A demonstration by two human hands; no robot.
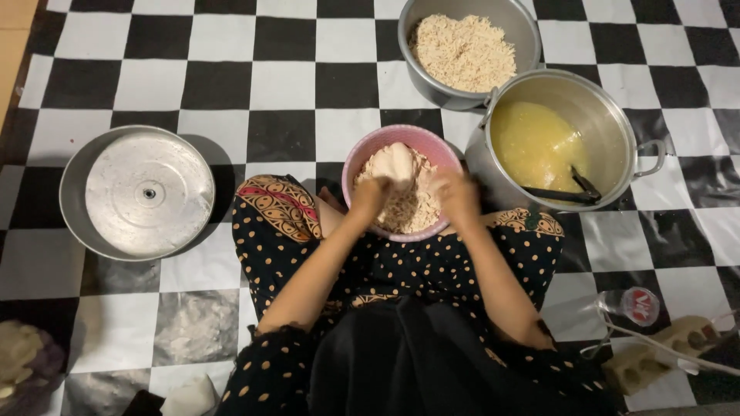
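Both hands in pink bowl

Left hand and right hand motion-blurred, fingers indistinct, grip undeterminable; rice pot cut by top edge; pale lumps cropped at left edge

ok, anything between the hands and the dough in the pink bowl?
Nothing visible. Left hand and right hand are both inside the pink bowl, already on the crumbly mixture and pale dough lump. The pot of yellow liquid sits beside the bowl, off the path.
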